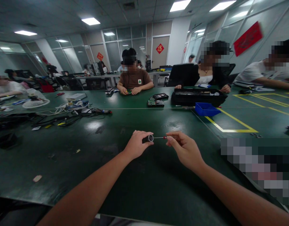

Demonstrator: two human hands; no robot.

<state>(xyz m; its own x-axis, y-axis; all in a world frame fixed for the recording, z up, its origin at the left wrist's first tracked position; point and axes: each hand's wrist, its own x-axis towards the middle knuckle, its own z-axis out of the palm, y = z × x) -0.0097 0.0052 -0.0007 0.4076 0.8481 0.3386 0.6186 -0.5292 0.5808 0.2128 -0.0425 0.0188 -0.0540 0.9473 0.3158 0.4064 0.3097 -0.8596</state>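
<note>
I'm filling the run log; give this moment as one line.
left hand: holds black cylinder | right hand: holds screwdriver, pointed at cylinder | contact: unclear | table beyond: hard drives, blue bin

black cylinder (pixel 149 138) | pale-rimmed end visible | slim red-collared screwdriver (pixel 164 137) | near-level

left hand (pixel 135 145): dark cylinder (pixel 150 138) | right hand (pixel 184 147): thin screwdriver (pixel 165 137)

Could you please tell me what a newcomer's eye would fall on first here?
Probably the centre, where the left hand holds a black cylinder and the right hand a thin tool pointing towards it. Beyond, to the right, a blue bin stands out against the green table.
</note>
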